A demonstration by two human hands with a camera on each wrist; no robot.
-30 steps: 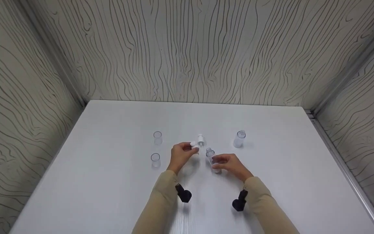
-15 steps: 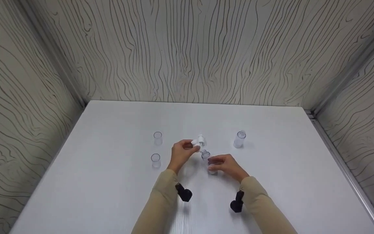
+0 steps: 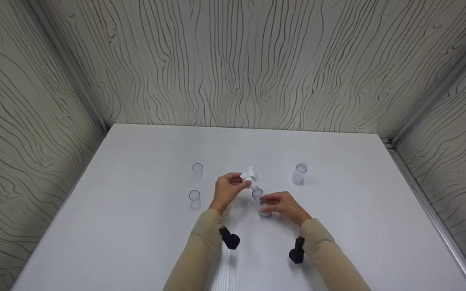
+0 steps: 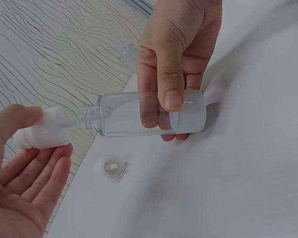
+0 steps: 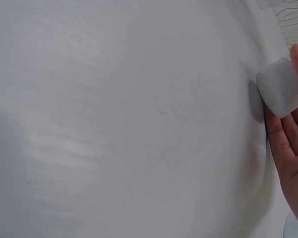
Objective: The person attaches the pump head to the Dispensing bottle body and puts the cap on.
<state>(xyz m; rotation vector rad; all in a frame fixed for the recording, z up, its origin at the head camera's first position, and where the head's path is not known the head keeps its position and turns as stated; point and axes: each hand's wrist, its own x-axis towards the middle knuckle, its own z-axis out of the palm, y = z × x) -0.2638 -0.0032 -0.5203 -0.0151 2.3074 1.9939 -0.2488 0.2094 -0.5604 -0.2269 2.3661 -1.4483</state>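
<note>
My left hand (image 3: 227, 193) pinches a white pump top (image 4: 47, 130) between thumb and fingers. A clear bottle (image 4: 123, 115) with a frosted lower part is gripped by my right hand (image 3: 286, 207), tilted with its neck towards the pump top. In the left wrist view, the pump's thin stem reaches the mouth of the bottle neck; whether its tip is inside is hard to tell. The right wrist view shows the bottle's frosted base (image 5: 280, 89) between thumb and fingers. Just beyond my left hand, a second white pump top (image 4: 112, 167) lies on the table.
Two clear cylindrical covers stand at the left, a far cover (image 3: 198, 172) and a nearer cover (image 3: 195, 199). Another clear bottle (image 3: 299, 174) stands at the back right. Patterned walls (image 3: 233, 64) rise around the white table (image 3: 136, 226).
My right hand has moved slightly left with the bottle, bringing its neck to the pump top. My left hand has shifted slightly right and up.
</note>
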